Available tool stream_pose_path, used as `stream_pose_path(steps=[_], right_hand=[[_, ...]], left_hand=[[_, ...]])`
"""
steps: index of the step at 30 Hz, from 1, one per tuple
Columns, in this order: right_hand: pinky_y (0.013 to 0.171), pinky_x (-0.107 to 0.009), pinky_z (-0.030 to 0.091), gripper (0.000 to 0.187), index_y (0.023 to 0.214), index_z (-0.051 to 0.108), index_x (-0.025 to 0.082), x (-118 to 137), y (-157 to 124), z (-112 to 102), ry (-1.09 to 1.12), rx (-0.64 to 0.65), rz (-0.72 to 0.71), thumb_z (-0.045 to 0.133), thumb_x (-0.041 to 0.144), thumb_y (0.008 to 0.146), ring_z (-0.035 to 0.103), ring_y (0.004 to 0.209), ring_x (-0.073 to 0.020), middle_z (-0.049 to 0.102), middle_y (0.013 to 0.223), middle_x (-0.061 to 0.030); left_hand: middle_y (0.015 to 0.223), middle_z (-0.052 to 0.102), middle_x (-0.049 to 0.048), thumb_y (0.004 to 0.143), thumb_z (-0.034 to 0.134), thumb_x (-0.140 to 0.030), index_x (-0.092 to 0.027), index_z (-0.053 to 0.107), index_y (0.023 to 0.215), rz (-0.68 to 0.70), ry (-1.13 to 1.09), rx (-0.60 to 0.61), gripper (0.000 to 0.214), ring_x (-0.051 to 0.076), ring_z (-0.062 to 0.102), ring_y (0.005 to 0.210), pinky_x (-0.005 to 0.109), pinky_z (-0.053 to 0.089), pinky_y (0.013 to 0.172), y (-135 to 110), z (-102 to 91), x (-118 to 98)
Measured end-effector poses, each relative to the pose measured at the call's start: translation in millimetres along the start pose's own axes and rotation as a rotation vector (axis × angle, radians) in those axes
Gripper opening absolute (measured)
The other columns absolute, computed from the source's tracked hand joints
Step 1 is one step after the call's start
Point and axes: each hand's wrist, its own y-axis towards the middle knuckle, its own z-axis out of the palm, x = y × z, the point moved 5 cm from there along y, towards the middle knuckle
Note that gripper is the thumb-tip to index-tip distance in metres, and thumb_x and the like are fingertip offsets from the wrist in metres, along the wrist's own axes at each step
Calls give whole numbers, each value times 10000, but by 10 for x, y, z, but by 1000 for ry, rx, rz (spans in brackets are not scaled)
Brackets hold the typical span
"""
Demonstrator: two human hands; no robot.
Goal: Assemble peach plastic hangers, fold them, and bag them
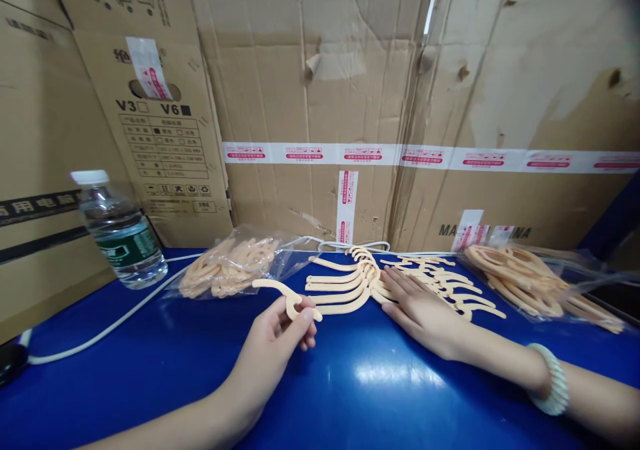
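My left hand (277,340) pinches a beige plastic hanger piece (280,289) by its hooked end, just above the blue table (165,363). My right hand (417,307) lies flat with its fingers stretched out, resting on a row of several identical beige hanger pieces (345,280) laid side by side on the table. A pale bead bracelet (550,378) circles my right wrist.
A clear bag of the same beige pieces (230,267) lies at the left, another bag (535,280) at the right. A water bottle (117,230) stands at the far left beside a white cable (115,323). Cardboard boxes (325,97) wall off the back of the table.
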Motion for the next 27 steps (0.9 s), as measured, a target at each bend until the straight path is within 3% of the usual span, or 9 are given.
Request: stream_pose_path(steps=[3, 7, 11, 19, 27], right_hand=[[1076, -570, 386, 534, 1394, 468, 76, 2, -97, -167, 22, -114, -23, 396, 411, 984, 415, 1357, -353, 452, 1458, -236], [939, -517, 482, 279, 1148, 620, 180, -13, -341, -336, 69, -184, -85, 431, 298, 980, 584, 1098, -292, 633, 1177, -161], [879, -458, 508, 212, 1093, 640, 225, -74, -495, -309, 157, -159, -97, 474, 274, 971, 596, 1013, -260, 650, 1092, -112], [764, -381, 534, 177, 898, 650, 227, -127, -467, -235, 313, -227, -63, 494, 287, 956, 623, 879, -238, 652, 919, -86], [626, -287, 558, 135, 885, 575, 231, -100, -565, -267, 413, -269, -30, 492, 309, 957, 667, 729, -187, 677, 834, -41]], left_hand=[[664, 602, -16, 785, 725, -422, -160, 624, 872, -11, -2, -38, 293, 128, 550, 604, 243, 416, 570, -9, -7, -31], [651, 602, -20, 746, 755, -399, -162, 625, 850, -22, 13, -66, 290, 129, 554, 594, 242, 428, 565, -15, 0, -61], [693, 615, -19, 749, 753, -377, -166, 626, 835, -16, 41, -48, 261, 125, 570, 617, 242, 453, 593, -26, 20, -91], [709, 624, -3, 714, 804, -407, -165, 621, 783, -26, -6, -12, 311, 148, 585, 641, 274, 467, 629, -36, 33, -76], [681, 590, -17, 711, 812, -421, -169, 617, 781, -26, -60, -10, 326, 142, 530, 661, 269, 413, 655, -20, 4, -28]])
